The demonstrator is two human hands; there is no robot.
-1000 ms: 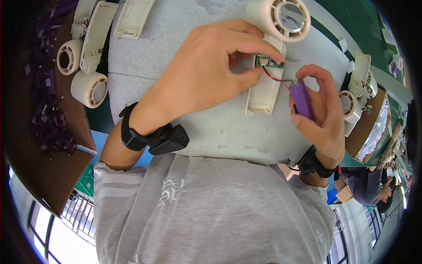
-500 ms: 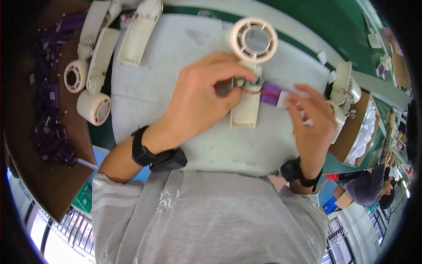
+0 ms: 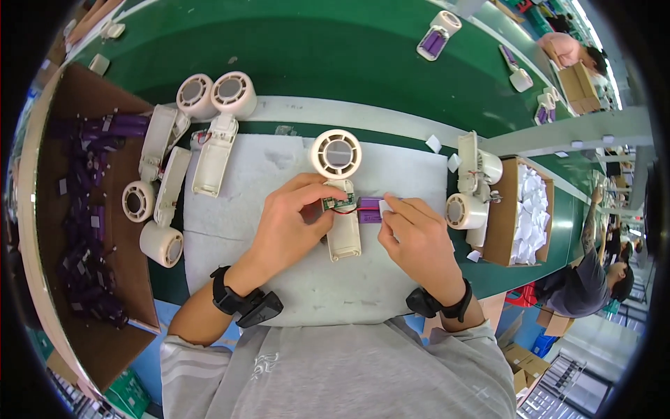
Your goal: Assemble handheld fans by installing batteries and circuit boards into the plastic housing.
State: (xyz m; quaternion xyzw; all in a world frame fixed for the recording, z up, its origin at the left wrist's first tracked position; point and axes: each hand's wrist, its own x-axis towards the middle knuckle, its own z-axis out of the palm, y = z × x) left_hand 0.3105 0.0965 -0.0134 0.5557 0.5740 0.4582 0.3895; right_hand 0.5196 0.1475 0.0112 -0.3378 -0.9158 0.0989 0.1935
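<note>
A cream handheld fan lies on the grey mat (image 3: 272, 157), its round head (image 3: 337, 153) at the far end and its open handle shell (image 3: 345, 241) towards me. My left hand (image 3: 289, 216) pinches a small green circuit board (image 3: 340, 202) above the shell. Red and black wires lead from the board to a purple battery pack (image 3: 369, 209) just right of the shell. The fingertips of my right hand (image 3: 422, 234) are closed on a small white pad (image 3: 384, 207) at the pack's right end. Those fingers partly cover pad and pack.
To the left, a cardboard box (image 3: 132, 269) holds many purple battery packs. Open fan shells (image 3: 215, 157) and fan heads stand beside it. At right are more fan parts (image 3: 467, 209) and a box (image 3: 508, 220) of white pads. Beyond runs a green conveyor (image 3: 335, 63) carrying fans.
The view has shifted, showing more of the far conveyor. My right hand has come in towards the battery pack, its fingers now on the white pad. My left hand keeps its pinch.
</note>
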